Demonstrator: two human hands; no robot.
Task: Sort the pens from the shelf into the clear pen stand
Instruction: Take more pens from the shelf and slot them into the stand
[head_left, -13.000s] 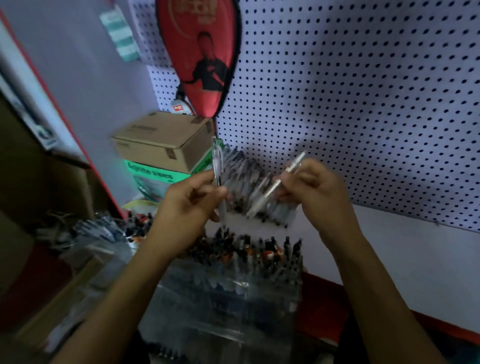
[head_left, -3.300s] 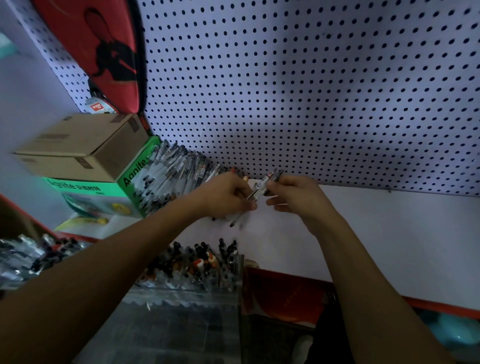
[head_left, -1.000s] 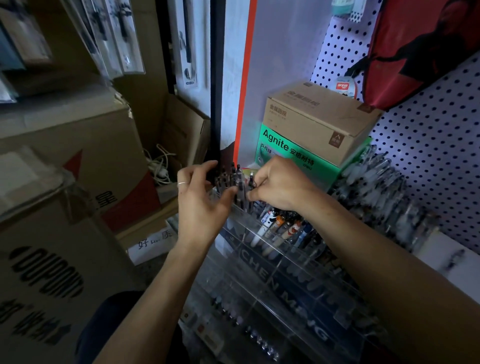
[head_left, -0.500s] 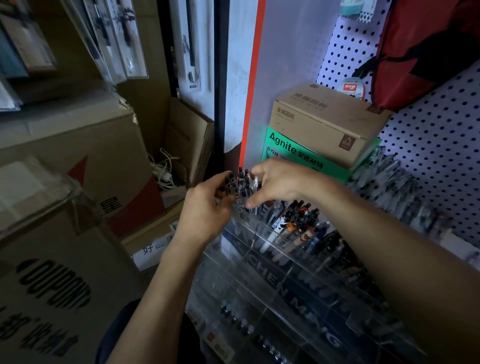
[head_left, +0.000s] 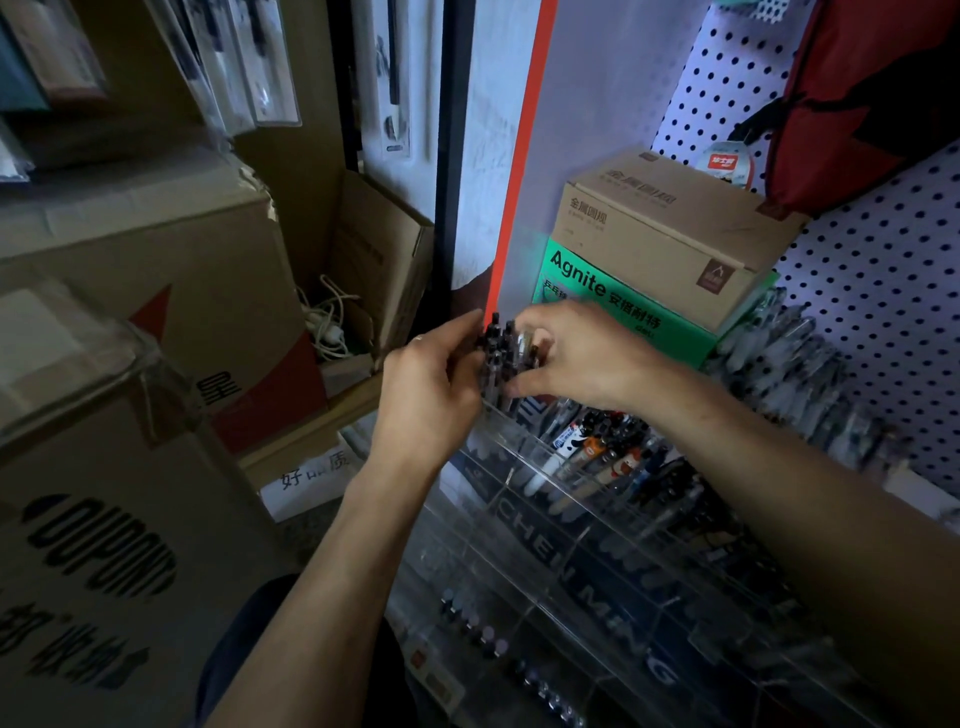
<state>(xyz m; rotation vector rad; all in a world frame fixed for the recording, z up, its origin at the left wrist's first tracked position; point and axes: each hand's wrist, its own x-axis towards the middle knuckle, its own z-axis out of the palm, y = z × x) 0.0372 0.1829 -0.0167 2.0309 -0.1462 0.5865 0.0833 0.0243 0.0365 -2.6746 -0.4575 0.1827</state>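
Black-capped pens, upright bunch, stand in top-left compartment of clear acrylic tiered pen stand. Left hand cups bunch from left, fingers curled against it. Right hand curls round bunch from right, thumb below. Colourful pens fill next compartment. Behind: green Agnite box under brown cardboard box; loose pen pile on shelf by white pegboard.
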